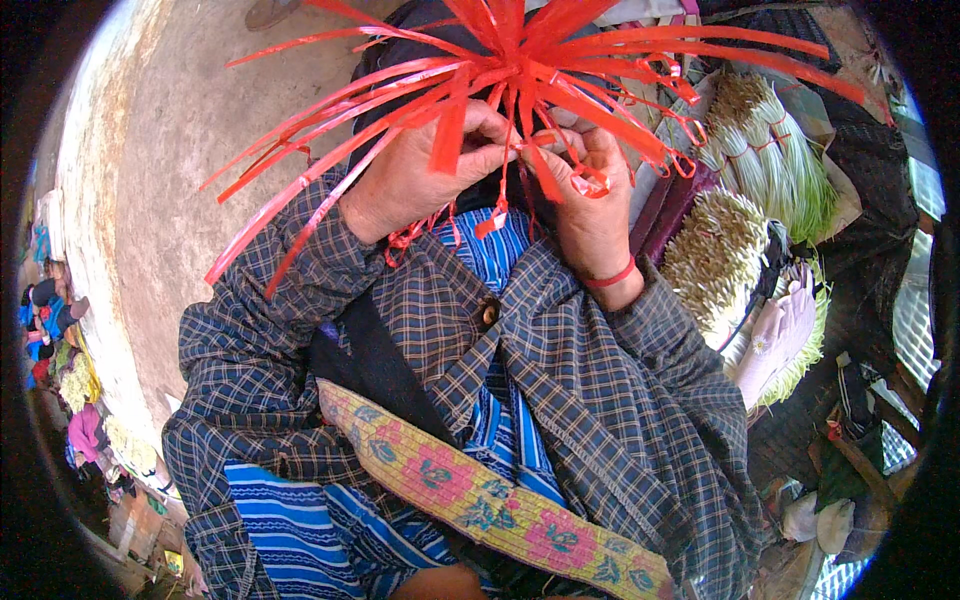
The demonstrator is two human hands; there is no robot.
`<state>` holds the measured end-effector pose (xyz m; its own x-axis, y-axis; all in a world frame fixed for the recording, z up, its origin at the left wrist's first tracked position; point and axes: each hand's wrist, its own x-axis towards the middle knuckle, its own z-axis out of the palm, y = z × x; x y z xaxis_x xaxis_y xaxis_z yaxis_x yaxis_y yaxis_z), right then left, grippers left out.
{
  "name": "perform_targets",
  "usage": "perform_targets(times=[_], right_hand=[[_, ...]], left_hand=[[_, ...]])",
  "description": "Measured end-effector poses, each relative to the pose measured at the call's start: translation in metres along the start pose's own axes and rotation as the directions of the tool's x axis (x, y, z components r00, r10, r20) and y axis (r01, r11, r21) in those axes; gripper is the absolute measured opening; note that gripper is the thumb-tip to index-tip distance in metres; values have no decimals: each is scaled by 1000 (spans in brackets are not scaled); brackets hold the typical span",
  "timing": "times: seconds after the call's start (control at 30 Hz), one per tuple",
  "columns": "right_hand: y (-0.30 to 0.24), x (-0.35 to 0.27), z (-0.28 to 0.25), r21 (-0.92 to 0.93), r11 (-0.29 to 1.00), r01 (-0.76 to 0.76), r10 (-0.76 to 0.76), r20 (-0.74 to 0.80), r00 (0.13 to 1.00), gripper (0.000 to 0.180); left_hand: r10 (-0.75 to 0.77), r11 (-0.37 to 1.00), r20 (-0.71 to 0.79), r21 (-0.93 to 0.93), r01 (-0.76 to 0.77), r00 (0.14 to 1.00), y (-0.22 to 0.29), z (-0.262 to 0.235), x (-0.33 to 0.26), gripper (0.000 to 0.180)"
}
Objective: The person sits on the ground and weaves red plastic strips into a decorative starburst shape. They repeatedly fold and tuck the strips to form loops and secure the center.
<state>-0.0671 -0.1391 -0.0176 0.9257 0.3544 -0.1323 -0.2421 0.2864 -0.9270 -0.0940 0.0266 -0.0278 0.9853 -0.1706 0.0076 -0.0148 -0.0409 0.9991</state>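
Observation:
A spray of shiny red plastic strips [510,45] fans out in all directions over my lap. Below its centre, my left hand [420,180] is closed, thumb and forefinger pinching a thin red strip. My right hand [590,195] faces it, fingers curled and pinching the red plastic, with the fingertips of both hands almost touching. Small curled ends dangle around my fingers and below my left wrist. A red band [611,274] circles my right wrist. Overhanging strips partly cover both hands, so the exact point of grip is hard to see.
At right lie tied bundles of white-green stems [770,155], another bundle [715,255] with its ends facing up, and a pale lilac cloth [780,330] around stems. A flowered band [470,490] crosses my lap. Colourful piled items [85,430] sit at far left.

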Motion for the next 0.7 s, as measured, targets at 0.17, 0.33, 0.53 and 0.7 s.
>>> perform_targets(times=[0.17, 0.33, 0.53, 0.7], right_hand=[[0, 0, 1, 29, 993, -113, 113, 20, 993, 17], [0, -3, 4, -60, 998, -15, 15, -7, 1000, 11], [4, 0, 4, -384, 904, 187, -197, 14, 980, 12], [5, 7, -2, -691, 507, 515, -475, 275, 836, 17]], left_hand=[[-32, 998, 1, -63, 32, 999, 4, -1, -1, 14], [-245, 951, 96, -168, 258, 965, 2, -5, -1, 18], [-316, 665, 194, -653, 362, 929, -10, -5, -3, 19], [-323, 535, 160, -782, 320, 933, -12, 1, -4, 21]])
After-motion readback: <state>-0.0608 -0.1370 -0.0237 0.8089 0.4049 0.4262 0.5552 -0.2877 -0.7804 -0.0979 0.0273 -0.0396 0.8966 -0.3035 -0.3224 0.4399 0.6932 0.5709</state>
